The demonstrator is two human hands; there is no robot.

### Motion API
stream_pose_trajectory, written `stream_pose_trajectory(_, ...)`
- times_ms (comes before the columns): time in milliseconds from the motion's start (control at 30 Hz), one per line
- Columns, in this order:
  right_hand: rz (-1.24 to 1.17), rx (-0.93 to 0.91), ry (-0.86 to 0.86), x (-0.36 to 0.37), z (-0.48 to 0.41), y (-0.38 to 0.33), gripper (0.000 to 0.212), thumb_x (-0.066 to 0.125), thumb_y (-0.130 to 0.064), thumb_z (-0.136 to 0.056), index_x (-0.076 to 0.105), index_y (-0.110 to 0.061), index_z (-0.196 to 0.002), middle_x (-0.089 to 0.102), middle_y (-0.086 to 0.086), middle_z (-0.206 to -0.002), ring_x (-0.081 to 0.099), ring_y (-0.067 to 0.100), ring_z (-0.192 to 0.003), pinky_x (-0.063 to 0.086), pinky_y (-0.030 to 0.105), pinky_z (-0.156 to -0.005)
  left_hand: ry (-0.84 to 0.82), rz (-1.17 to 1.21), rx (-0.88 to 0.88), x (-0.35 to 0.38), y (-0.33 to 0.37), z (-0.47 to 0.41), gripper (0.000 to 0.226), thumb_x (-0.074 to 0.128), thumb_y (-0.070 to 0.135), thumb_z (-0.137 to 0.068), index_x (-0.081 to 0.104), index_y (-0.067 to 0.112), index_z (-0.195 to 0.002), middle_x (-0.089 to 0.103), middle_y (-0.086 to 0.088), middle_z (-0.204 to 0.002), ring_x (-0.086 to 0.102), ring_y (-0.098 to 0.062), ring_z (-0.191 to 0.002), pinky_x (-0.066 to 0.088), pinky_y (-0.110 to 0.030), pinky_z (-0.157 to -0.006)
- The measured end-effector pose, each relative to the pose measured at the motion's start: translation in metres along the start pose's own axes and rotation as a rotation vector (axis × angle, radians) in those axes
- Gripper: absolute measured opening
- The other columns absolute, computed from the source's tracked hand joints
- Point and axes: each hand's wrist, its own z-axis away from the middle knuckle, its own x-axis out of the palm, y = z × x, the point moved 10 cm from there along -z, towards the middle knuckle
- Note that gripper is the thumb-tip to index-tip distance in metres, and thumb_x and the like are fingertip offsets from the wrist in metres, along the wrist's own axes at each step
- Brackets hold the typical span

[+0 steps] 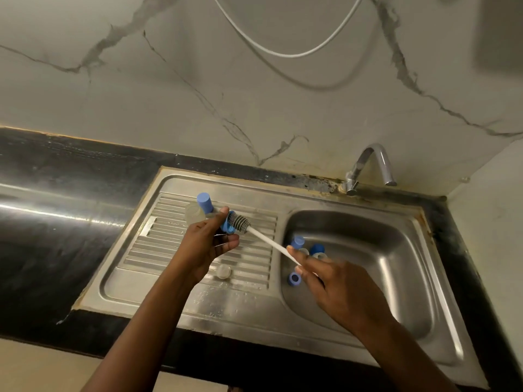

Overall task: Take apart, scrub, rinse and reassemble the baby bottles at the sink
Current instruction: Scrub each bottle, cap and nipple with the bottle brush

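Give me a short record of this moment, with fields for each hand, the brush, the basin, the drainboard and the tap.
left hand: holds blue ring
right hand: holds brush handle
brush: head at the ring's opening
basin: loose blue parts
drainboard: blue cap, clear teat
tap: no water visible
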Motion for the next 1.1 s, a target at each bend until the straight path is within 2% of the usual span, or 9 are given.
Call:
stream_pose_trajectory(100, -0.002, -0.019, -0.056, 0.002, -0.004, 0.0, 0.047, 0.043, -0.049, -0.11, 0.036, -0.052, -0.156, 0.061, -0.008, -0.069, 0.056, 0.013, -0.053, 0.052, 0.029, -0.051, -0.014, -0.008, 0.029, 0.001, 0.01, 0.001, 0.054, 0.076, 0.047, -0.084, 0.075, 0.0, -0.109, 0.079, -0.019, -0.098, 0.074, -0.024, -0.081, 0.065, -0.028, -0.071)
stream_pose_trajectory(267, -0.231, 0.009, -0.107, 0.016, 0.002, 0.006, 0.043, 0.039, -0.064, -0.102, 0.036, -0.075, -0.144, 0.065, -0.01, -0.071, 0.061, 0.012, -0.06, 0.047, 0.021, -0.052, -0.004, -0.063, 0.085, 0.004, 0.025, -0.002, 0.054, 0.074, 0.046, -0.087, 0.072, -0.004, -0.108, 0.074, -0.022, -0.1, 0.069, -0.019, -0.074, 0.064, -0.026, -0.071)
stream_pose_trajectory(367, -0.34, 0.0, -0.141, 0.023, 0.005, 0.003, 0.042, 0.049, -0.06, -0.104, 0.041, -0.074, -0.143, 0.075, -0.008, -0.085, 0.066, 0.013, -0.064, 0.056, 0.037, -0.062, -0.004, -0.048, 0.086, 0.008, 0.022, -0.001, 0.06, 0.072, 0.048, -0.087, 0.067, -0.005, -0.116, 0.068, -0.022, -0.105, 0.066, -0.022, -0.081, 0.061, -0.024, -0.068)
stream_pose_trajectory(433, -0.388, -0.01, -0.134, 0.023, 0.004, 0.0, 0.041, 0.05, -0.058, -0.105, 0.043, -0.07, -0.144, 0.074, -0.006, -0.085, 0.063, 0.015, -0.062, 0.055, 0.039, -0.061, -0.003, -0.01, 0.081, 0.008, 0.018, -0.001, 0.063, 0.071, 0.048, -0.086, 0.066, -0.004, -0.121, 0.068, -0.021, -0.105, 0.064, -0.021, -0.081, 0.06, -0.024, -0.066)
stream_pose_trajectory(500, -0.419, -0.017, -0.089, 0.017, 0.003, 0.0, 0.04, 0.05, -0.059, -0.106, 0.045, -0.069, -0.144, 0.071, -0.006, -0.08, 0.058, 0.017, -0.058, 0.05, 0.036, -0.055, -0.007, -0.008, 0.077, 0.008, 0.016, -0.001, 0.063, 0.071, 0.049, -0.086, 0.066, -0.003, -0.121, 0.072, -0.019, -0.099, 0.064, -0.018, -0.074, 0.06, -0.023, -0.065)
stream_pose_trajectory(600, -0.4, -0.01, -0.018, 0.008, 0.002, 0.001, 0.038, 0.046, -0.061, -0.105, 0.043, -0.074, -0.141, 0.064, -0.01, -0.072, 0.056, 0.014, -0.055, 0.038, 0.017, -0.049, -0.016, -0.062, 0.077, 0.008, 0.016, -0.003, 0.059, 0.07, 0.05, -0.088, 0.07, -0.002, -0.117, 0.074, -0.017, -0.091, 0.063, -0.017, -0.069, 0.06, -0.025, -0.067)
stream_pose_trajectory(767, -0.275, 0.041, 0.001, 0.009, 0.002, 0.008, 0.038, 0.039, -0.063, -0.103, 0.029, -0.089, -0.129, 0.061, -0.01, -0.064, 0.061, 0.012, -0.06, 0.04, 0.017, -0.049, -0.017, -0.145, 0.073, 0.006, 0.019, -0.008, 0.061, 0.072, 0.053, -0.085, 0.072, -0.002, -0.114, 0.073, -0.019, -0.099, 0.063, -0.018, -0.068, 0.061, -0.025, -0.067)
stream_pose_trajectory(933, -0.328, 0.037, -0.118, 0.021, 0.006, -0.003, 0.039, 0.045, -0.058, -0.104, 0.042, -0.076, -0.14, 0.069, -0.011, -0.077, 0.065, 0.011, -0.063, 0.051, 0.027, -0.055, 0.015, -0.188, 0.09, 0.005, 0.026, -0.01, 0.066, 0.074, 0.059, -0.078, 0.072, 0.001, -0.111, 0.072, -0.02, -0.097, 0.059, -0.016, -0.066, 0.06, -0.023, -0.064)
stream_pose_trajectory(1100, -0.411, -0.005, -0.111, 0.017, 0.006, -0.01, 0.041, 0.047, -0.058, -0.105, 0.045, -0.069, -0.144, 0.065, -0.006, -0.072, 0.057, 0.016, -0.054, 0.043, 0.027, -0.05, 0.006, -0.122, 0.045, 0.001, 0.018, -0.007, 0.063, 0.071, 0.053, -0.088, 0.069, -0.002, -0.12, 0.07, -0.022, -0.101, 0.062, -0.019, -0.071, 0.058, -0.022, -0.061)
